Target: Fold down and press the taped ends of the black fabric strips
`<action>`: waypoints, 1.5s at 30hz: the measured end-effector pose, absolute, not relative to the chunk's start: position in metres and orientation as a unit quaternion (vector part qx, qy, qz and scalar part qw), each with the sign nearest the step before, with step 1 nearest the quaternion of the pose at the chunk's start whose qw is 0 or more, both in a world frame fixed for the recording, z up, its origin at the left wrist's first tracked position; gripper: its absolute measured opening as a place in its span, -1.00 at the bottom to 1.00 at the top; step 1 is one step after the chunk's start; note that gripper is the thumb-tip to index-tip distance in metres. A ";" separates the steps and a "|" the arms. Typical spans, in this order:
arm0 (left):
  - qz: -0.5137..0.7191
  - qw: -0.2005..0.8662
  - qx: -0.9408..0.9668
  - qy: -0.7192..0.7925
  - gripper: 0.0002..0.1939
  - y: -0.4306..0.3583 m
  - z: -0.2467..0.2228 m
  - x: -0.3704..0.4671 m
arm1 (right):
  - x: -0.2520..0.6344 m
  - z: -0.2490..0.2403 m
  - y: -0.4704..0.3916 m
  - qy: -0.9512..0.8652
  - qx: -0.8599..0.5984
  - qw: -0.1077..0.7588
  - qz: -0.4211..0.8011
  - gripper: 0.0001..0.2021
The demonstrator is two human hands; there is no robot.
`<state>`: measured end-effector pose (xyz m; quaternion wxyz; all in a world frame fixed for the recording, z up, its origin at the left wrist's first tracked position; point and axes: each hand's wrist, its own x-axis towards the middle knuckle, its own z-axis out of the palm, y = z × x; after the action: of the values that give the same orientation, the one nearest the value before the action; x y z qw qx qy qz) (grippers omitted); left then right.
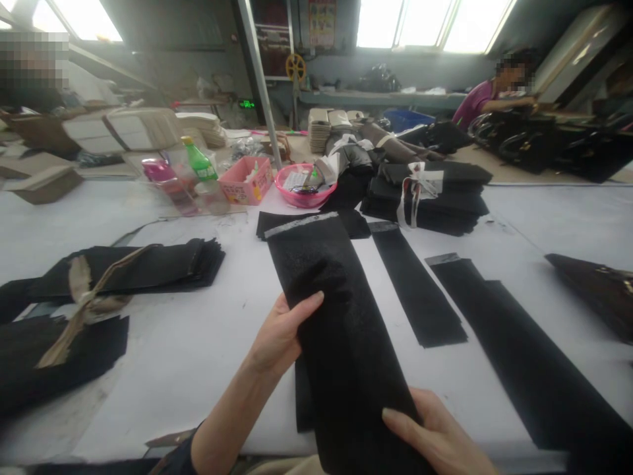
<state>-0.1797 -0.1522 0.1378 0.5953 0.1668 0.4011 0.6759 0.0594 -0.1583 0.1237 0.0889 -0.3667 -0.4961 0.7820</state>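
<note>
A long black strip of material is held up over the white table, with a pale band across its far end. On its left edge my left hand grips it, thumb on top and fingers underneath. Lower down, at the right edge, my right hand pinches it in the same way. Part of another black piece shows beneath the strip. To the right lie a shorter black strip and a longer black stack, both with pale far ends.
Tied black bundles lie at the left on the white table. Farther back are a pink basket, a pink box, a green bottle and a black stack. One person is at the back right, another at the left.
</note>
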 end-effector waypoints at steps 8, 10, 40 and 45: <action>0.639 0.606 0.119 0.458 -0.49 -0.170 0.054 -0.200 | 0.062 0.071 -0.155 -0.689 -0.409 -0.047 0.596 -0.81; 0.621 0.619 0.120 0.465 -0.51 -0.179 0.042 -0.197 | 0.070 0.070 -0.139 -0.708 -0.423 -0.071 0.562 -0.84; 0.469 0.379 0.305 0.737 -0.66 -0.159 0.007 -0.216 | -0.055 -0.002 -0.030 -0.777 -0.471 0.190 0.372 -0.60; 0.429 0.388 0.280 0.766 -0.62 -0.157 0.007 -0.217 | -0.058 -0.005 -0.027 -0.779 -0.479 0.192 0.356 -0.65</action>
<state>-0.2168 -0.1565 0.0065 0.3883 0.2799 0.7658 0.4294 -0.0577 -0.0267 -0.0055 0.1920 -0.4785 -0.7792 0.3564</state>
